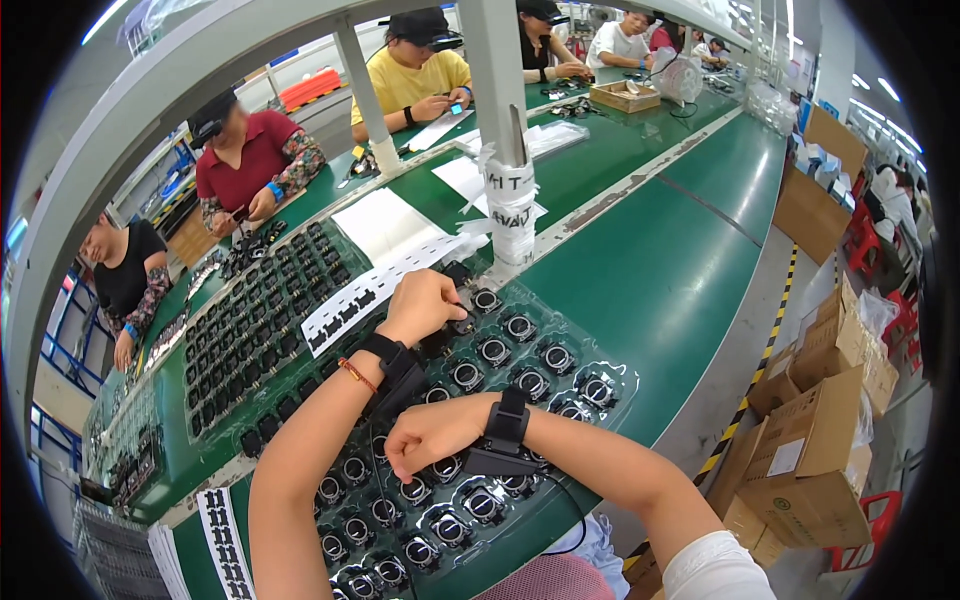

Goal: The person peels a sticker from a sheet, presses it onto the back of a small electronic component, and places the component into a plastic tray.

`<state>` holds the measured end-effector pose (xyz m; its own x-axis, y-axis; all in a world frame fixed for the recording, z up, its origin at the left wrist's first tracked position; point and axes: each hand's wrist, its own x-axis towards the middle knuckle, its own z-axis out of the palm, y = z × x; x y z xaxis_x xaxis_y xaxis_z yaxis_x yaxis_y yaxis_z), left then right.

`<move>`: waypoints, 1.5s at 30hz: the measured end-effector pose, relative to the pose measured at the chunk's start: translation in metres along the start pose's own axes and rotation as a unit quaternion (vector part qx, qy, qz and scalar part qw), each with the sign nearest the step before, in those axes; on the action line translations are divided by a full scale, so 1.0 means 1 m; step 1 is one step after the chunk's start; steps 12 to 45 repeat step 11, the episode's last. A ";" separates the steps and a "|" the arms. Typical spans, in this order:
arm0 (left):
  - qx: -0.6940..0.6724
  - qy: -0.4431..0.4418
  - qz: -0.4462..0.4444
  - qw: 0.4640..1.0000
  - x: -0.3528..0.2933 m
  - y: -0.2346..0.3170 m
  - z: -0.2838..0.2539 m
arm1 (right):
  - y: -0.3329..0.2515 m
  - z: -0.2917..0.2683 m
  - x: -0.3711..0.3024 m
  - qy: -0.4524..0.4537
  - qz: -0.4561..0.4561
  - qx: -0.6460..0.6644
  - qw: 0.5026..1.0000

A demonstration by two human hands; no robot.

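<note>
A transparent plastic tray (622, 385) holds rows of round black parts (494, 350) with silvery rings, like watch cases. My left hand (425, 302) reaches across to the tray's far corner, its fingers closed on a small black part (462, 322) beside the outermost row. Lower down, my right hand (432, 440) hovers over the middle of the same tray. Its fingers curl downward and together near one of the round parts (415, 490); whatever lies between the fingertips is hidden. Both wrists wear black straps with small boxes.
Left of my arms lies another tray of black parts (270, 310). White strips with black pieces (345, 312) and a white sheet (392, 228) lie beyond it. A wrapped metal post (510, 215) rises from the green bench. Several people work opposite; cardboard boxes (808, 465) stand right.
</note>
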<state>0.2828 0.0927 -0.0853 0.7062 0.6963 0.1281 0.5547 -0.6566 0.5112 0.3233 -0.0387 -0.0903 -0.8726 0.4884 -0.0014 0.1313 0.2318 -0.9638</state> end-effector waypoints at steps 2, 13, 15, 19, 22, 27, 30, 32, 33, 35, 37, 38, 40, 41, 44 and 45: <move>-0.005 -0.019 -0.017 1.000 0.002 0.002 0.001 | -0.001 0.000 -0.001 0.010 -0.006 -0.013 1.000; 0.022 0.081 0.109 0.991 -0.032 0.037 -0.044 | -0.001 0.001 0.004 0.111 -0.101 -0.121 0.981; 0.022 0.081 0.109 0.991 -0.032 0.037 -0.044 | -0.001 0.001 0.004 0.111 -0.101 -0.121 0.981; 0.022 0.081 0.109 0.991 -0.032 0.037 -0.044 | -0.001 0.001 0.004 0.111 -0.101 -0.121 0.981; 0.022 0.081 0.109 0.991 -0.032 0.037 -0.044 | -0.001 0.001 0.004 0.111 -0.101 -0.121 0.981; 0.022 0.081 0.109 0.991 -0.032 0.037 -0.044 | -0.001 0.001 0.004 0.111 -0.101 -0.121 0.981; 0.022 0.081 0.109 0.991 -0.032 0.037 -0.044 | -0.001 0.001 0.004 0.111 -0.101 -0.121 0.981; 0.022 0.081 0.109 0.991 -0.032 0.037 -0.044 | -0.001 0.001 0.004 0.111 -0.101 -0.121 0.981; 0.022 0.081 0.109 0.991 -0.032 0.037 -0.044 | -0.001 0.001 0.004 0.111 -0.101 -0.121 0.981; 0.022 0.081 0.109 0.991 -0.032 0.037 -0.044 | -0.001 0.001 0.004 0.111 -0.101 -0.121 0.981; 0.022 0.081 0.109 0.991 -0.032 0.037 -0.044 | -0.001 0.001 0.004 0.111 -0.101 -0.121 0.981; 0.022 0.081 0.109 0.991 -0.032 0.037 -0.044 | -0.001 0.001 0.004 0.111 -0.101 -0.121 0.981; 0.022 0.081 0.109 0.991 -0.032 0.037 -0.044 | -0.001 0.001 0.004 0.111 -0.101 -0.121 0.981; 0.022 0.081 0.109 0.991 -0.032 0.037 -0.044 | -0.001 0.001 0.004 0.111 -0.101 -0.121 0.981; 0.022 0.081 0.109 0.991 -0.032 0.037 -0.044 | -0.001 0.001 0.004 0.111 -0.101 -0.121 0.981; 0.022 0.081 0.109 0.991 -0.032 0.037 -0.044 | -0.001 0.001 0.004 0.111 -0.101 -0.121 0.981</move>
